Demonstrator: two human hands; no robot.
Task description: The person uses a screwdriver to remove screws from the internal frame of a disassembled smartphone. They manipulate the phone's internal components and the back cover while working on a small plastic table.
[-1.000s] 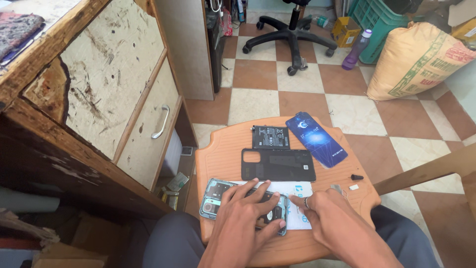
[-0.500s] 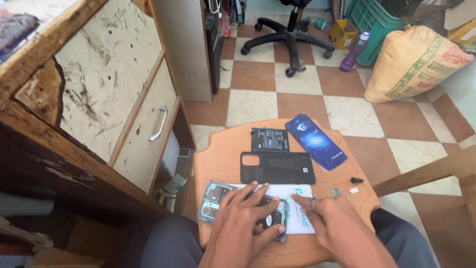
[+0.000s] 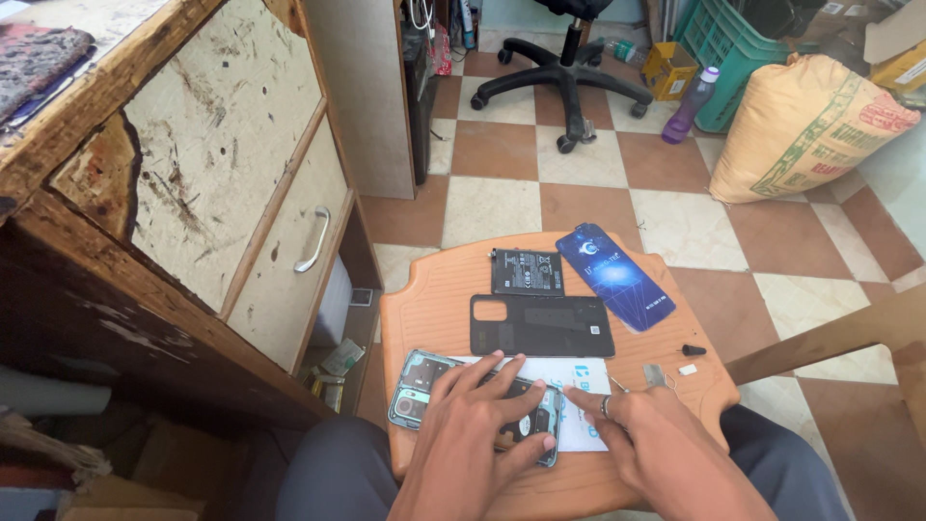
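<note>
An opened phone body point(image 3: 417, 391) lies on a small orange stool top point(image 3: 434, 299) over a white sheet point(image 3: 569, 371). My left hand point(image 3: 477, 425) lies flat on the phone, fingers spread, pressing it down. My right hand point(image 3: 641, 444), with a ring, rests beside it, its index finger touching the phone's right end. Farther back lie a black back cover point(image 3: 540, 326), a black battery point(image 3: 527, 271) and a blue phone panel point(image 3: 614, 275).
A small black part point(image 3: 693, 349) and small white bits point(image 3: 687, 369) sit at the stool's right edge. A worn wooden desk with a drawer point(image 3: 289, 251) stands at left. An office chair point(image 3: 564, 77), a purple bottle point(image 3: 690, 104), a green crate and a sack point(image 3: 805, 125) are on the tiled floor.
The view has shifted slightly. Both hands stay on the phone, with only small finger movements.
</note>
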